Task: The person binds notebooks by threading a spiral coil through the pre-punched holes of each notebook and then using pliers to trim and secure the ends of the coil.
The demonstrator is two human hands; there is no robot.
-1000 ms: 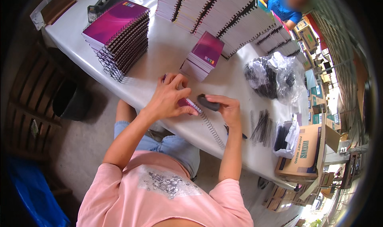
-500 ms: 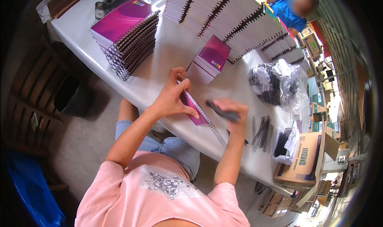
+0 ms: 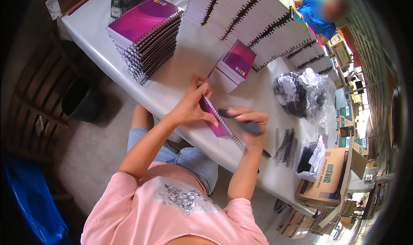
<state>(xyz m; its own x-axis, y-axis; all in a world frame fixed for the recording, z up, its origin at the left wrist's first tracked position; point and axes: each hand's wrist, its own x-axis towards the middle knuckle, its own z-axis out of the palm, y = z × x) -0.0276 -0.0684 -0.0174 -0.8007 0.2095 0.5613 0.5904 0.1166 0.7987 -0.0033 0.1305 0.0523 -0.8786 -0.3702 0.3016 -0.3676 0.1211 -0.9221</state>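
Note:
My left hand [image 3: 193, 105] grips a small purple-covered notebook [image 3: 220, 130] near the table's front edge, its punched spine edge facing up and right. A dark wire-like spiral coil [image 3: 238, 143] runs along that edge, its loose tail sticking out past the notebook's near end. Closed around a dark grey elongated tool [image 3: 250, 127], my right hand [image 3: 254, 116] hovers just right of the spine. Motion blurs the tool, and its exact kind is unclear. Behind my left hand stands a short stack of unbound purple-covered booklets [image 3: 234, 68].
A tall stack of spiral-bound notebooks [image 3: 150, 38] stands left. Long rows of bound pads [image 3: 241, 17] fill the back. At right are a plastic bag of black coils [image 3: 301, 92], loose coils [image 3: 287, 148] and a cardboard box [image 3: 329, 172]. A person in blue [image 3: 318, 17] stands far right.
The coil's free tail looks a little shorter past the notebook's end. My right hand and the tool have shifted slightly down. The whole view has moved a bit.

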